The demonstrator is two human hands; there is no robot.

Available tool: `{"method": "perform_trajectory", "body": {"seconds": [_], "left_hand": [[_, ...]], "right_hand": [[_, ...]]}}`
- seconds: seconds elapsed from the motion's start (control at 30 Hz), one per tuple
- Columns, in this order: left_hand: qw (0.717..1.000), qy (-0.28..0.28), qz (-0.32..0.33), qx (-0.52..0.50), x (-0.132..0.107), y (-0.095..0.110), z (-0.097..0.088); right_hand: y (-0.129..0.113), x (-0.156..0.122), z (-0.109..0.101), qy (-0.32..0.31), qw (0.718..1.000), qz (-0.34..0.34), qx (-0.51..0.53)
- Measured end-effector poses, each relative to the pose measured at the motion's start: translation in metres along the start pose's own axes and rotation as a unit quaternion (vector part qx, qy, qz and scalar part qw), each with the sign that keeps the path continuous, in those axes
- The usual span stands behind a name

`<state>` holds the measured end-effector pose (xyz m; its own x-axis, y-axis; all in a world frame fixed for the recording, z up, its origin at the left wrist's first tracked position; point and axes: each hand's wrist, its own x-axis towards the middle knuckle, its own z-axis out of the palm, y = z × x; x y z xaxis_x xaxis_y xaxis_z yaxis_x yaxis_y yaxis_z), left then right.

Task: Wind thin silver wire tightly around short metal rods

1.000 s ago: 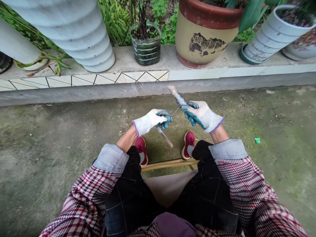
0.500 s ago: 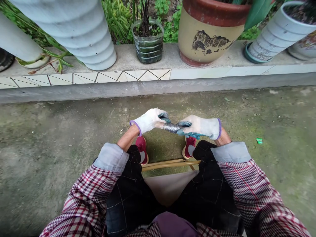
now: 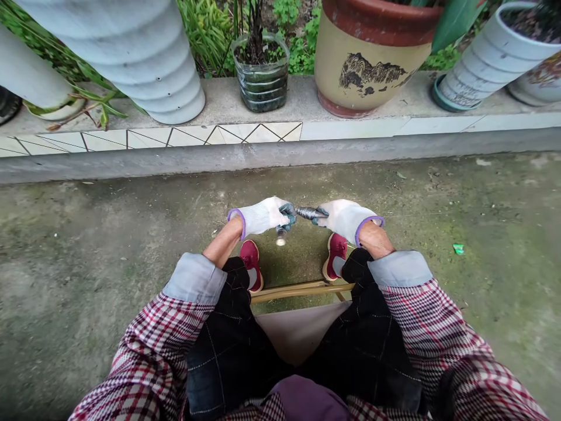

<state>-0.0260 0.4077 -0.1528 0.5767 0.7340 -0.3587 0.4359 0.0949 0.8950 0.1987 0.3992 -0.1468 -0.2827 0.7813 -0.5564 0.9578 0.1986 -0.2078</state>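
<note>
My left hand [image 3: 274, 213], in a white glove with blue-green coated fingers, is closed around a short rod [image 3: 281, 236] whose round, pale end points down below the fingers. Between the hands runs a stick wound with silvery wire [image 3: 307, 213]. Its right end lies in the closed fingers of my right hand [image 3: 342, 217], gloved alike. The stick's left end meets my left fingertips. Whether the rod and the wire-wound stick are joined is hidden by the left glove.
A low ledge [image 3: 359, 130] ahead carries a ribbed white pot [image 3: 144, 64], a cut plastic bottle planter [image 3: 262, 85], a tan and red pot [image 3: 372, 64] and a slim white pot [image 3: 486, 61]. Below are red shoes [image 3: 249, 257], a wooden bar [image 3: 302, 290] and a green scrap [image 3: 458, 249].
The wire-wound stick has shifted up and now tilts less toward me. A round rod end has appeared below my left hand. My right hand has turned and moved slightly left.
</note>
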Motion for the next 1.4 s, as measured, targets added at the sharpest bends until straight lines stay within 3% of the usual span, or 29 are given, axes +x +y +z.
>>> {"method": "perform_trajectory", "body": {"seconds": [0.13, 0.3, 0.4, 0.53, 0.67, 0.87, 0.93, 1.03, 1.13, 1.2, 1.3, 1.37, 1.4], "left_hand": [[0.993, 0.003, -0.014, -0.121, -0.001, 0.002, 0.001], [0.96, -0.004, -0.022, -0.281, 0.003, 0.009, 0.005], [0.925, 0.017, -0.018, -0.38, 0.006, 0.01, 0.003], [0.896, 0.084, 0.035, -0.434, 0.011, 0.009, -0.001], [0.877, 0.107, 0.065, -0.464, 0.012, 0.01, 0.005], [0.831, 0.101, 0.027, -0.546, 0.012, 0.016, 0.01], [0.835, 0.129, 0.028, -0.535, 0.01, 0.018, 0.004], [0.862, 0.165, 0.072, -0.473, 0.001, 0.024, 0.0], [0.9, 0.103, 0.106, -0.409, -0.014, 0.031, 0.017], [0.921, 0.045, 0.087, -0.378, -0.023, 0.036, 0.037], [0.931, 0.012, 0.056, -0.361, -0.031, 0.039, 0.059], [0.926, 0.0, 0.054, -0.374, -0.031, 0.037, 0.061], [0.918, -0.006, 0.06, -0.391, -0.03, 0.036, 0.057]], "right_hand": [[0.003, -0.003, -0.009, 0.089, 0.995, 0.03, 0.018], [0.011, -0.002, -0.011, 0.189, 0.969, 0.026, 0.156], [0.015, -0.002, -0.012, 0.23, 0.925, 0.027, 0.303], [0.017, -0.002, -0.016, 0.255, 0.835, 0.049, 0.485], [0.013, -0.002, -0.02, 0.26, 0.781, 0.039, 0.567], [0.005, -0.008, -0.024, 0.264, 0.717, 0.026, 0.644], [0.002, -0.01, -0.024, 0.246, 0.715, 0.024, 0.654], [0.0, -0.009, -0.023, 0.217, 0.726, 0.024, 0.652], [0.003, 0.003, -0.017, 0.218, 0.76, 0.039, 0.612], [0.008, 0.014, -0.012, 0.24, 0.805, 0.054, 0.539], [0.016, 0.029, -0.006, 0.281, 0.861, 0.07, 0.417], [0.018, 0.033, -0.005, 0.286, 0.857, 0.072, 0.422], [0.017, 0.032, -0.007, 0.28, 0.841, 0.069, 0.458]]}}
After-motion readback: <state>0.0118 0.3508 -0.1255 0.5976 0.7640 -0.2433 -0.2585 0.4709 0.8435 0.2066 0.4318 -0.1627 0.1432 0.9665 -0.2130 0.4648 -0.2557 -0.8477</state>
